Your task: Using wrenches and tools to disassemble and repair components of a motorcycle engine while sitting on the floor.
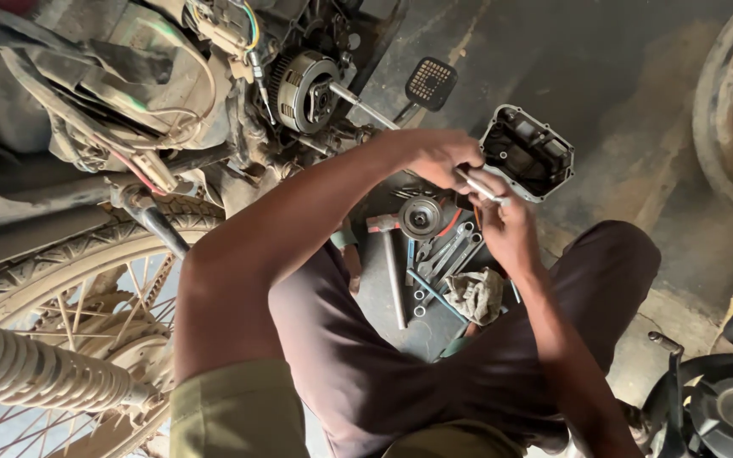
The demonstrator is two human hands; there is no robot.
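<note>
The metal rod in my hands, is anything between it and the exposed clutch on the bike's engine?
Nothing visible blocks it. Both the left hand and the right hand hold the metal rod, above the tools on the floor. The space from there up-left to the clutch is open, apart from the kick lever running alongside.

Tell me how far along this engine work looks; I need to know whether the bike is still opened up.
Done: the engine side cover is off and lies on the floor, leaving the clutch assembly bare on the motorcycle. In hand: the left hand and right hand together hold a slim metal tool. Left: the cover is not refitted, and a round part, hammer and wrenches are still spread out.
</note>
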